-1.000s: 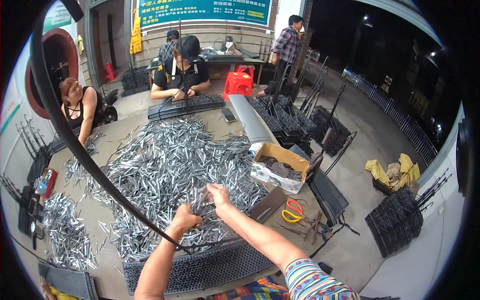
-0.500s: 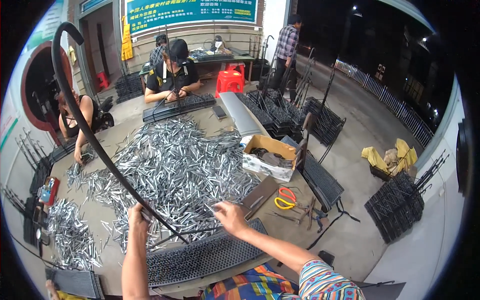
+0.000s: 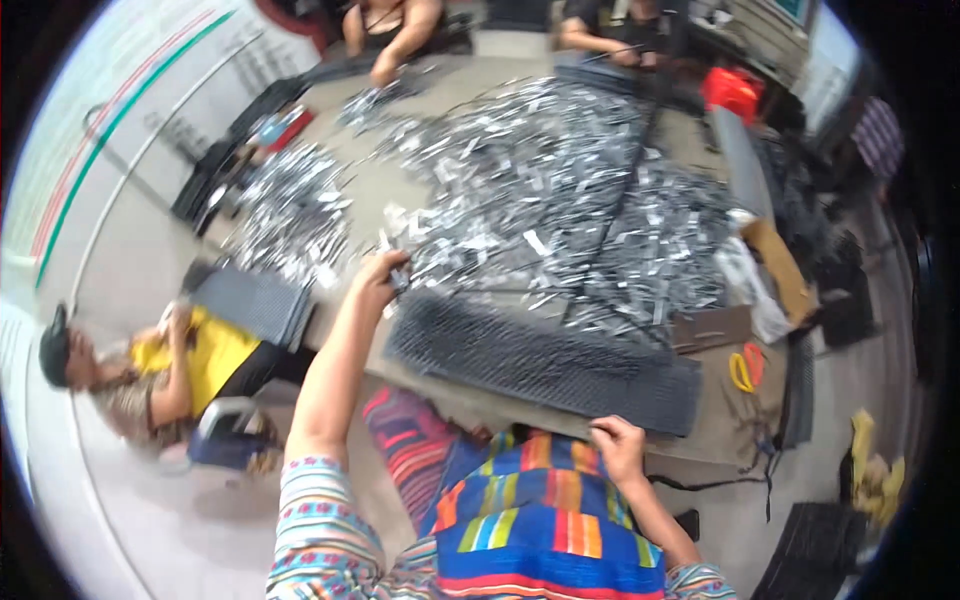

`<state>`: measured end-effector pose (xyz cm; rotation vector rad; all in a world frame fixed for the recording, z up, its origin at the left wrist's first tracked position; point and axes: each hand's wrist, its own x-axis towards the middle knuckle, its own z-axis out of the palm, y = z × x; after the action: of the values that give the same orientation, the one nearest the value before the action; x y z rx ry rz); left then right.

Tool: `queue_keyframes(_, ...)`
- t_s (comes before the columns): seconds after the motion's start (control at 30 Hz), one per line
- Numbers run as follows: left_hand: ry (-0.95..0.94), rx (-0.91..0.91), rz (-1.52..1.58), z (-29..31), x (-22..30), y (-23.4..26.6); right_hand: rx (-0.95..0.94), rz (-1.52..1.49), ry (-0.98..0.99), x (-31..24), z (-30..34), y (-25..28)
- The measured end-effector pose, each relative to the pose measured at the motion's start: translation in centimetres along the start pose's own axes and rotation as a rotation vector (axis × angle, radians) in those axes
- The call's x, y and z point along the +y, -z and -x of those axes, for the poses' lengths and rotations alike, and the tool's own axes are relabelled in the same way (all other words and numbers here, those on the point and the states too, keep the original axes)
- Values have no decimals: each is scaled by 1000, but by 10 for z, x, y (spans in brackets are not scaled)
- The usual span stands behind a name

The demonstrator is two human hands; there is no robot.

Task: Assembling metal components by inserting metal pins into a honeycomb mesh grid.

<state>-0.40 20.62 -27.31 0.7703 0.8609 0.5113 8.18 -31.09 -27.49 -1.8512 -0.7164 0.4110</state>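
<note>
My left hand (image 3: 380,278) is closed at the near edge of the pile of small silvery metal pieces (image 3: 500,190), with what look like a few of those pieces in its fingers. Beside it, along the table's near edge, lies a long black perforated rack (image 3: 540,365) with rows of small holes. A thin black rod (image 3: 612,215) rises from behind the rack, smeared by motion. My right hand (image 3: 620,447) is just in front of the rack's near right edge, above my lap. Its fingers are curled together; whatever they hold, if anything, is hidden.
A smaller metal heap (image 3: 295,215) lies to the left. Orange-and-yellow scissors (image 3: 745,368), a brown block (image 3: 710,328) and an open cardboard box (image 3: 778,270) are at the right. A person in a yellow apron (image 3: 205,350) sits left; two others work across the table.
The view has swung left and down. My right hand has left the metal pile and come back to the rack's front edge. My left hand stays near the pile's edge.
</note>
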Motion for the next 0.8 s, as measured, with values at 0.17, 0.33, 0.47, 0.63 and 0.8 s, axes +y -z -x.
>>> queue_keyframes(0.17, -42, 229, -7, 43, 8, 91, -206, -138, -156, 3, 10, -46)
queue_keyframes(0.33, -474, 438, -188, 65, -15, 102, -263, -84, -158, -1, 4, -68)
queue_keyframes(0.47, -771, 452, -175, 46, -46, 111, -293, -48, -168, -4, 1, -81)
queue_keyframes(0.63, -1013, 618, -565, 42, -104, 139, -332, 37, -134, -8, -4, -89)
queue_keyframes(0.8, -884, 657, -474, 45, -114, 140, -323, -55, -313, -10, -8, -94)
